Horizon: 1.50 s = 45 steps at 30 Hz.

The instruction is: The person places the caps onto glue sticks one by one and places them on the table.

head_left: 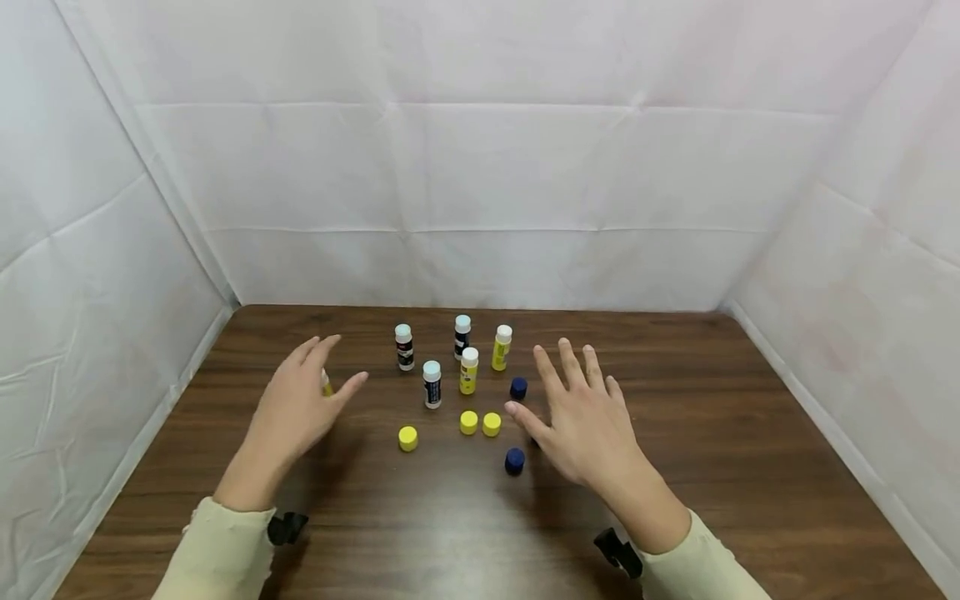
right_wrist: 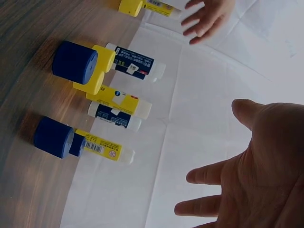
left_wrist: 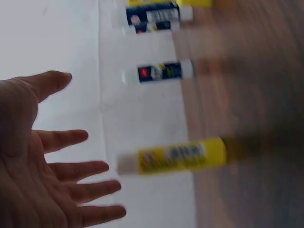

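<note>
Two bare hands hang well apart over the dark wooden table (head_left: 697, 400), fingers spread, and we grip nothing with either. The relation that counts is at our left hand (head_left: 303, 408): the near yellow tube (left_wrist: 183, 156) stands upright just beside it, long axis square to the tabletop, white top close to our fingertips. From the head view we catch only a sliver between thumb and fingers; whether a fingertip brushes it we cannot tell. Our left hand is clearly the nearer, since our right hand (head_left: 585, 425) is off beyond the caps.

Five more tubes stand upright between our hands, toward the back: the left navy tube (head_left: 405, 347), the rear navy tube (head_left: 462, 337), the front navy tube (head_left: 432, 385), the middle yellow tube (head_left: 468, 372) and the right yellow tube (head_left: 502, 347). On our side of them sit the lone yellow cap (head_left: 408, 438), then a pair of yellow caps (head_left: 468, 422) side by side. Near our right thumb we see the far navy cap (head_left: 518, 387) and the close navy cap (head_left: 514, 461).

What gets in the way is mostly ourselves: our left hand covers much of its tube, and our right all but hides a third navy cap (right_wrist: 53, 137), plain from the right wrist.
</note>
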Motion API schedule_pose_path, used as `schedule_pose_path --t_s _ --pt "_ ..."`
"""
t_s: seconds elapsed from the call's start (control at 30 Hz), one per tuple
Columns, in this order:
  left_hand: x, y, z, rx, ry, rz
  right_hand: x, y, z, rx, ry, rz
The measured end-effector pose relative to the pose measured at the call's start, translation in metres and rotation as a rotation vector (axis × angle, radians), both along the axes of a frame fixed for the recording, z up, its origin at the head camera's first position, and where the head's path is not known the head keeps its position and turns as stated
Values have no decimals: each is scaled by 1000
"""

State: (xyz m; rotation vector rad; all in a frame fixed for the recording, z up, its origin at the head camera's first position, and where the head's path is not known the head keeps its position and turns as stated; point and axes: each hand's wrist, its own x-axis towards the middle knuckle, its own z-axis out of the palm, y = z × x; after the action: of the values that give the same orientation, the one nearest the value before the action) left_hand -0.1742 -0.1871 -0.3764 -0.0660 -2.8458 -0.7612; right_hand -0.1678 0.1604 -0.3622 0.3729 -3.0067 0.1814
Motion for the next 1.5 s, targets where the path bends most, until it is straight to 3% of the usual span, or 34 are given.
schedule_pose_path --t_s 0.23,0.4,0.53,0.7,0.93,1.2,1.5 --pt "1 -27 -14 232 -148 47 -1 -2 -3 -15 4 12" --pt "-2 -33 -28 395 -254 62 -3 -3 -4 -35 17 26" --pt "-4 -34 -39 507 -292 85 -4 -3 -5 -44 25 39" --pt "-9 -33 -48 613 -288 138 -4 -1 -8 -45 28 54" --pt "-10 -34 -50 726 -300 197 -5 -4 -14 -73 16 71" --pt "-8 -34 -53 766 -289 224 -10 -11 -21 -157 29 152" --pt "-6 -33 -55 797 -239 216 -23 -22 -35 -200 -54 157"
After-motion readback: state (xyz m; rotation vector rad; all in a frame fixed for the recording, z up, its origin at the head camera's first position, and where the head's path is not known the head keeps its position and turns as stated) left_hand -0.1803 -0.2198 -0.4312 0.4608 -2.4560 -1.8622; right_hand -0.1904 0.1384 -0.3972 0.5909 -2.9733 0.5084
